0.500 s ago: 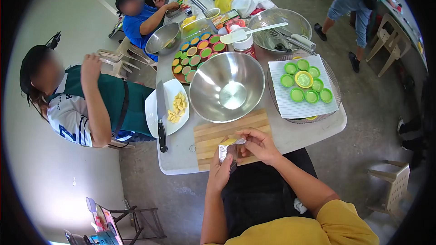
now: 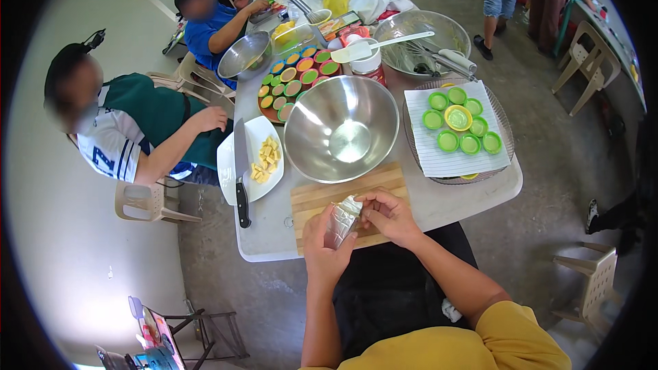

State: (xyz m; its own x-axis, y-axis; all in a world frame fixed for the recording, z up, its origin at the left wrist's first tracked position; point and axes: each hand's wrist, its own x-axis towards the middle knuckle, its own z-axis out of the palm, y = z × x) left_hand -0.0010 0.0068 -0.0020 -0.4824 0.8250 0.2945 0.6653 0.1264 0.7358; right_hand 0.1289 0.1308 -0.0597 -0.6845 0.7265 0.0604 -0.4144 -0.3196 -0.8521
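Note:
My left hand point(image 2: 325, 247) grips a small block wrapped in silver foil point(image 2: 340, 220) from below, over the near edge of a wooden cutting board point(image 2: 310, 200). My right hand point(image 2: 388, 215) pinches the foil at the block's upper end. Just beyond the board stands a large empty steel mixing bowl point(image 2: 348, 129).
A white plate point(image 2: 229, 157) with yellow cubes point(image 2: 267, 159) and a black-handled knife point(image 2: 240, 173) lies left of the bowl. Green cups point(image 2: 459, 123) sit on a lined sheet point(image 2: 425, 157) at right. Coloured cups fill a round tray point(image 2: 291, 84). A seated person's hand point(image 2: 209, 120) is at the left table edge.
The foil block now stands more upright in my left hand, and my right hand has moved to its top end. The seated person's raised arm has come down to the table edge.

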